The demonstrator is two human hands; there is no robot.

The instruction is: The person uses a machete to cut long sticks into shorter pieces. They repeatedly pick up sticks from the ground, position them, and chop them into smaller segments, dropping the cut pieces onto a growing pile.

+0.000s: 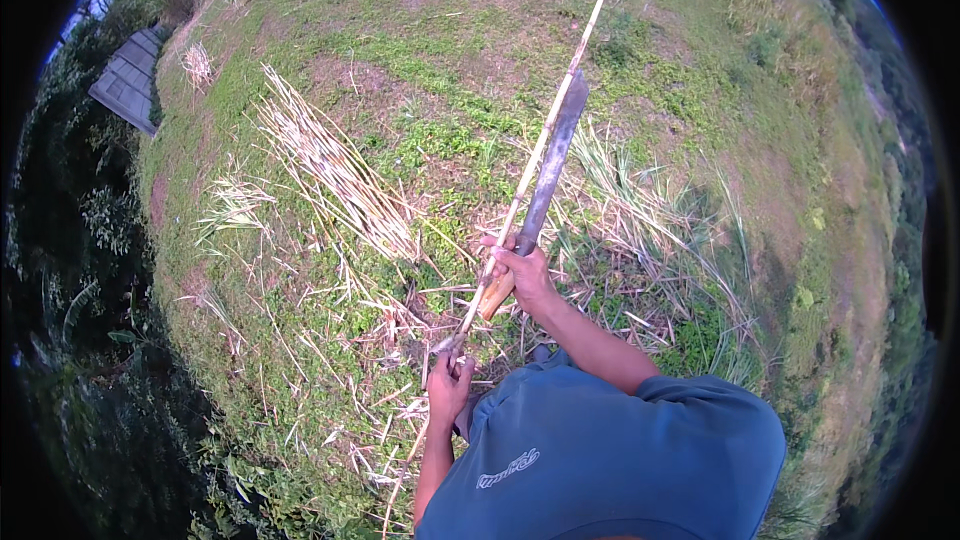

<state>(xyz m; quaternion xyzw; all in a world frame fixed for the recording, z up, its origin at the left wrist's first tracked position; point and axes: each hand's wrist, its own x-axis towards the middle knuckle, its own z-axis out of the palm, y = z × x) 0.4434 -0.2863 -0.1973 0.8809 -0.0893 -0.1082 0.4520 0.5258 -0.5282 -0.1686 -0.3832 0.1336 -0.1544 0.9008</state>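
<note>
A long, thin, pale cane stalk (545,130) slants up and away from me, past the top edge of the view. My left hand (450,385) is closed around its lower part, near a pale, peeling bit of husk. My right hand (525,275) grips a machete (557,155) with a dark, broad blade and a wooden handle (497,296). The blade points away from me, close along the right side of the stalk. Fingers of the right hand reach the stalk as well; whether they grip it too, I cannot tell.
A bundle of cut stalks (330,165) lies on the grass ahead to the left. Long leaves and trimmings (640,205) are heaped on the right, with scattered husk pieces (390,320) around my feet. Dark bushes (90,410) border the left, near a grey roof-like panel (128,80).
</note>
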